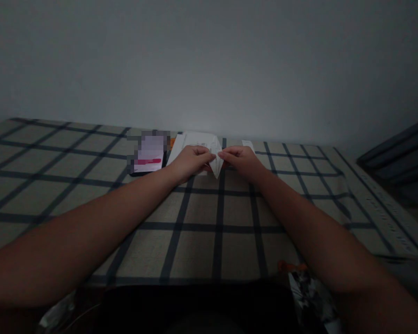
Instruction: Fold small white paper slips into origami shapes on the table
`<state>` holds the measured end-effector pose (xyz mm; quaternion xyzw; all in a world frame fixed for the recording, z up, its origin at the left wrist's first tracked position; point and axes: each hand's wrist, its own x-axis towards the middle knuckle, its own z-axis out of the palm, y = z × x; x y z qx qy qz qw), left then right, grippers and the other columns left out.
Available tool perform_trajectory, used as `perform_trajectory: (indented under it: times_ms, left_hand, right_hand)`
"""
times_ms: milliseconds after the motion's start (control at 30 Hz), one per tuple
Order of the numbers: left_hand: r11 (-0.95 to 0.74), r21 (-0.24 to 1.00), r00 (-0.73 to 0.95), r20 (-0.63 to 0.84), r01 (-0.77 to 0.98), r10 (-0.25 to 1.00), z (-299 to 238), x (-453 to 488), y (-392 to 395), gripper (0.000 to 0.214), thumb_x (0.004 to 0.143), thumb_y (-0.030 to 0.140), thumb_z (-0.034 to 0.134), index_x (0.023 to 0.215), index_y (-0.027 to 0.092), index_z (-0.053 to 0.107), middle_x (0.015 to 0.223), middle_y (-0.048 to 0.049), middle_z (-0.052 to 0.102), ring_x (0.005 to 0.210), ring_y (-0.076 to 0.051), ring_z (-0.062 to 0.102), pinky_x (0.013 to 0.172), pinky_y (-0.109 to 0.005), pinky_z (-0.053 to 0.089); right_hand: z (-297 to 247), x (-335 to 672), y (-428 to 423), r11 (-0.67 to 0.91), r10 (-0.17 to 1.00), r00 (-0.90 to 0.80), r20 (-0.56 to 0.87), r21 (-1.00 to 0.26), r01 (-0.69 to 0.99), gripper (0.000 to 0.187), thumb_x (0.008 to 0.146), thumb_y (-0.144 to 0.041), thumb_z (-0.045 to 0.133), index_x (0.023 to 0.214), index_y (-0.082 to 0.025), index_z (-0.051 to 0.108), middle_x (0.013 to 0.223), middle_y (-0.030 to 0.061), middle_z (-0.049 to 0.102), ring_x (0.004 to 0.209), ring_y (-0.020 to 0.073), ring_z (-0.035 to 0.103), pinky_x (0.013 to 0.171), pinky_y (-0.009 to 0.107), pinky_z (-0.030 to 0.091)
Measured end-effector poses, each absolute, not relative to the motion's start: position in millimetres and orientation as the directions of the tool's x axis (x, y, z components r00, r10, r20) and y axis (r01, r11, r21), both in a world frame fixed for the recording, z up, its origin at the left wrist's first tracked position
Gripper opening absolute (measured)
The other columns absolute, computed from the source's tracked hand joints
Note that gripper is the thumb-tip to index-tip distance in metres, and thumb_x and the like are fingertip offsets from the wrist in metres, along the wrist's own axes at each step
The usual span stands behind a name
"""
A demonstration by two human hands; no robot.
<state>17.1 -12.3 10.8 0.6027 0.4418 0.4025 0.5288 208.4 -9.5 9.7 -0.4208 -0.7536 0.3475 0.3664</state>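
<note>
A small piece of folded white paper (216, 168), pointed at its lower end, is held up between my two hands over the checked cloth. My left hand (192, 162) pinches its left side between thumb and fingers. From the other side, my right hand (241, 159) grips the paper's right edge with thumb and fingertips. Behind my left hand lie white sheets (198, 138) with faint markings, partly covered by the hand. Some of the folded paper is hidden by my fingers.
Left of my hands a phone (149, 153) with a lit, partly blurred screen lies on the checked tablecloth (198, 204). Beyond my right hand is a small white piece (248, 144). A plain wall (209, 69) stands behind the table, and dark folded fabric (400, 157) is at far right.
</note>
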Motion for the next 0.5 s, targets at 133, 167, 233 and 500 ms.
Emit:
perform_trajectory:
  times_ms: [133,167,233,500]
  left_hand:
    - [-0.102,0.984,0.322,0.050,0.146,0.945,9.4,15.3,-11.8,0.024,0.075,0.031,0.070,0.060,0.014,0.059,0.052,0.0019,0.055,0.045,-0.006,0.051,0.041,-0.015,0.037]
    - [-0.116,0.981,0.325,0.059,0.159,0.944,8.8,15.0,-11.6,0.026,0.074,0.032,0.071,0.060,0.014,0.059,0.052,0.0018,0.055,0.046,-0.007,0.051,0.041,-0.014,0.036]
    - [-0.126,0.976,0.327,0.063,0.175,0.943,7.7,14.8,-11.3,0.026,0.073,0.033,0.072,0.060,0.014,0.059,0.053,0.0012,0.056,0.047,-0.007,0.052,0.041,-0.014,0.036]
    - [-0.075,0.997,0.276,0.067,0.017,0.959,3.4,16.5,-5.5,0.024,0.072,0.035,0.073,0.068,0.014,0.063,0.067,-0.0020,0.065,0.055,-0.008,0.059,0.053,-0.018,0.049]
  right_hand:
    - [9.5,206.8,-10.1,0.391,0.903,-0.335,0.269,-0.836,0.384,0.033,0.085,-0.046,0.060,0.082,-0.015,0.069,0.070,0.0018,0.066,0.064,0.0131,0.058,0.062,0.026,0.043]
    - [9.2,206.7,-10.0,0.388,0.906,-0.328,0.269,-0.838,0.383,0.032,0.085,-0.046,0.061,0.081,-0.015,0.069,0.069,0.0016,0.066,0.064,0.0128,0.058,0.062,0.026,0.042]
    - [8.1,206.6,-9.4,0.378,0.908,-0.328,0.261,-0.847,0.374,0.032,0.085,-0.046,0.062,0.080,-0.015,0.068,0.068,0.0014,0.065,0.062,0.0123,0.057,0.061,0.026,0.042]
    - [2.0,205.8,-5.4,0.192,0.926,-0.350,0.138,-0.973,0.126,0.035,0.081,-0.050,0.066,0.080,-0.016,0.066,0.073,0.0011,0.066,0.065,0.0113,0.059,0.066,0.025,0.048]
